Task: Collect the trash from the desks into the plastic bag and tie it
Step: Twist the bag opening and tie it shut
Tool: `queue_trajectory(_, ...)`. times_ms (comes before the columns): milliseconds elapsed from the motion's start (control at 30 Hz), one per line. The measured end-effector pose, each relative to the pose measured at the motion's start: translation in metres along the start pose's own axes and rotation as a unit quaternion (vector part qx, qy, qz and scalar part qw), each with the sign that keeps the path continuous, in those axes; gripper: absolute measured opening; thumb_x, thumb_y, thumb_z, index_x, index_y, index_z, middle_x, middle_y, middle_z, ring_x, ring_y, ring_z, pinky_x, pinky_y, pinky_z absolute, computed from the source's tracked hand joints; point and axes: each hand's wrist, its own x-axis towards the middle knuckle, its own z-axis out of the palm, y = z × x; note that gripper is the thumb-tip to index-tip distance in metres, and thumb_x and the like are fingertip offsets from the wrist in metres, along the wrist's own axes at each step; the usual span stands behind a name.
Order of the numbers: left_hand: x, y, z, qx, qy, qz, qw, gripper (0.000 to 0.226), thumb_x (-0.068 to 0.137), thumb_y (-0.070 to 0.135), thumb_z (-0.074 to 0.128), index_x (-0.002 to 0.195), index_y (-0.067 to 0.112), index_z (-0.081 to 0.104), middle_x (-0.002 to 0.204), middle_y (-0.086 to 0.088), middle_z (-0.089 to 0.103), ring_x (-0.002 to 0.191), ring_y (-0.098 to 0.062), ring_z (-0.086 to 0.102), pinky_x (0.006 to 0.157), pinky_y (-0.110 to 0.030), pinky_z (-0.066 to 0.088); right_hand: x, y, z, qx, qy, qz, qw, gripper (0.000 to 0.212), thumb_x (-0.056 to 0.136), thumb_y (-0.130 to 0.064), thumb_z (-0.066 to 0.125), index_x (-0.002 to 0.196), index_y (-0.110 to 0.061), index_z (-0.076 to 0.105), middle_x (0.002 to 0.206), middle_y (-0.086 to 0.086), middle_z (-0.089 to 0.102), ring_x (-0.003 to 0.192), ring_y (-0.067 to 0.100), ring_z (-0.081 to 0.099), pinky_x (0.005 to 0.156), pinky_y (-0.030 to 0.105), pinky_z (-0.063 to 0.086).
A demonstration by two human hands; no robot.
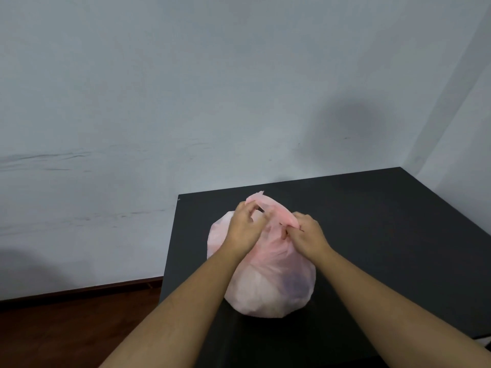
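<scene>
A bulging, translucent pink plastic bag (268,280) sits on the black matte bench (385,221), near its left edge, with pale and purplish contents showing dimly through the film. Its two handle strips (268,208) rise from the gathered neck. The left hand (244,227) is pinched closed on one strip, and the right hand (308,235) is clamped on the other. Behind the bench stands a scuffed grey wall (186,88), with dark brown wood floor (66,328) at lower left.

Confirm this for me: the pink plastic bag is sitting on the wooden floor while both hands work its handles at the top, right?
Not quite. The head view shows the pink plastic bag on the black desk, not the floor. Both the left hand and right hand do grip its handles.
</scene>
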Motion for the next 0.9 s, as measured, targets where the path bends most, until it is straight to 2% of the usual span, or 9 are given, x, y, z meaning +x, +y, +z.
queue_trajectory(100,0.0,-0.006,0.011,0.127,-0.064,0.001,0.99,0.074,0.082,0.051,0.063,0.145,0.026,0.033,0.147,0.008,0.034,0.128,-0.009,0.041,0.108,-0.033,0.036,0.0,-0.009,0.005,-0.038,-0.026,-0.054,0.998,0.035,0.085,-0.008,0.044,0.054,-0.023,0.052,0.061,-0.011,0.054,0.074,0.019,0.053,0.072,0.033,0.043)
queue_trajectory(233,0.0,0.001,0.026,0.094,0.033,0.042,0.994,0.036,0.101,0.033,0.036,0.134,0.027,0.049,0.129,0.009,0.059,0.119,-0.009,0.054,0.102,-0.034,0.044,0.001,-0.017,0.013,-0.1,-0.052,-0.1,0.989,0.023,0.089,-0.016,0.046,0.072,-0.019,0.061,0.068,-0.013,0.056,0.076,0.014,0.058,0.083,0.039,0.048)
queue_trajectory(367,0.002,0.011,0.023,-0.18,0.049,-0.113,0.976,0.036,0.104,0.023,0.03,0.1,0.021,0.066,0.098,0.003,0.071,0.097,-0.016,0.066,0.072,-0.018,0.051,0.001,-0.005,0.01,-0.122,-0.161,-0.02,0.979,0.018,0.085,-0.018,0.051,0.095,-0.027,0.062,0.084,-0.007,0.063,0.09,0.015,0.059,0.092,0.037,0.044)
queue_trajectory(433,-0.004,0.018,0.016,-0.223,0.014,-0.139,0.965,0.036,0.103,0.019,0.03,0.094,0.019,0.064,0.085,0.004,0.073,0.08,-0.007,0.067,0.062,-0.012,0.049,0.002,0.003,0.003,-0.11,-0.148,0.005,0.983,0.018,0.085,-0.019,0.051,0.094,-0.023,0.066,0.088,-0.003,0.066,0.089,0.016,0.06,0.095,0.041,0.043)
queue_trajectory(500,-0.013,0.024,0.005,-0.113,-0.015,-0.091,0.989,0.033,0.099,0.014,0.032,0.087,0.02,0.062,0.071,0.017,0.07,0.067,0.007,0.062,0.053,-0.003,0.041,0.005,0.006,-0.002,-0.086,-0.114,0.012,0.99,0.018,0.088,-0.023,0.051,0.083,-0.029,0.068,0.083,-0.011,0.065,0.088,0.012,0.06,0.095,0.043,0.043)
queue_trajectory(567,-0.013,0.023,-0.007,0.135,-0.065,0.043,0.988,0.028,0.096,0.013,0.034,0.08,0.02,0.057,0.08,0.012,0.068,0.077,0.004,0.059,0.064,-0.008,0.04,0.009,0.006,-0.005,-0.084,-0.106,0.014,0.991,0.021,0.088,-0.025,0.051,0.076,-0.035,0.066,0.077,-0.02,0.062,0.087,0.008,0.058,0.097,0.043,0.043)
queue_trajectory(667,0.002,0.015,-0.012,0.454,-0.144,0.166,0.864,0.022,0.094,0.015,0.035,0.09,0.022,0.056,0.085,-0.003,0.057,0.089,-0.022,0.051,0.073,-0.032,0.033,0.011,0.005,-0.007,-0.092,-0.106,0.019,0.99,0.026,0.089,-0.025,0.049,0.072,-0.037,0.064,0.074,-0.019,0.062,0.085,0.007,0.057,0.097,0.045,0.042)
queue_trajectory(767,0.007,0.005,-0.01,0.576,-0.129,0.261,0.764,0.028,0.094,0.012,0.037,0.104,0.024,0.059,0.092,0.005,0.059,0.088,-0.018,0.04,0.071,-0.031,0.023,0.014,0.007,-0.01,-0.068,-0.096,0.038,0.992,0.022,0.09,-0.027,0.05,0.086,-0.035,0.071,0.082,-0.014,0.068,0.086,0.009,0.061,0.094,0.044,0.046)
queue_trajectory(900,-0.001,-0.012,-0.004,0.646,-0.054,0.242,0.722,0.043,0.094,0.012,0.038,0.136,0.019,0.045,0.134,0.006,0.05,0.097,-0.024,0.045,0.074,-0.036,0.031,0.019,0.01,-0.009,-0.051,-0.091,0.013,0.995,0.021,0.086,-0.032,0.049,0.083,-0.028,0.069,0.077,-0.005,0.068,0.078,0.01,0.061,0.092,0.04,0.045)
